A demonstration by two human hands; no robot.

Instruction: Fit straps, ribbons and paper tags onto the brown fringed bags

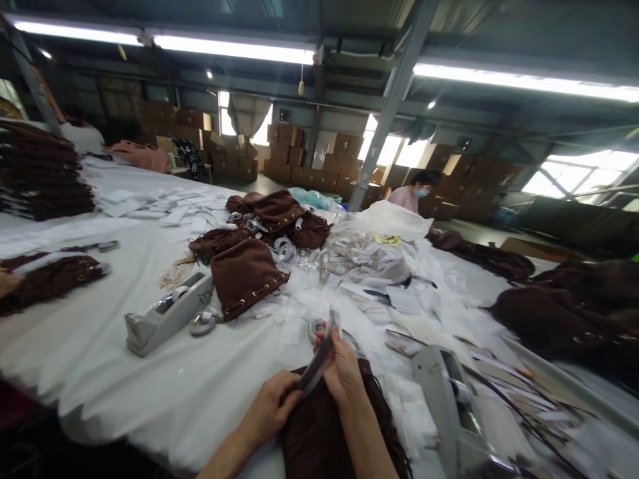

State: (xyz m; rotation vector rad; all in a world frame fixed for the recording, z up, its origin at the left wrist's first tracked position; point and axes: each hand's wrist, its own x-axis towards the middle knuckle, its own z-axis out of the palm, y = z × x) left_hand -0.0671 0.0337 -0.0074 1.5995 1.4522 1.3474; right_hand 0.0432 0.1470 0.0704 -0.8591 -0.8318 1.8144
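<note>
A flat grey strip (318, 364), partly see-through at its upper end, runs slantwise between my two hands. My left hand (273, 403) pinches its lower end between thumb and fingers. My right hand (341, 366) is closed around the upper part, with the tip sticking up past the fingers. Whether it is plastic or a wrapped strap I cannot tell. Below the hands lies a dark brown fringed piece (314, 436), perhaps a bag, partly covered by my right forearm. Just behind my right hand, a coiled grey strap (315, 327) is partly hidden.
Tape dispensers stand at left (167, 316) and right (444, 399). A brown drawstring bag (247, 276) and more brown bags (279, 213) lie ahead, near a heap of white packets (364, 256). Brown goods (574, 319) lie right. A masked person (412, 193) is across the table; another hand (7, 283) shows far left.
</note>
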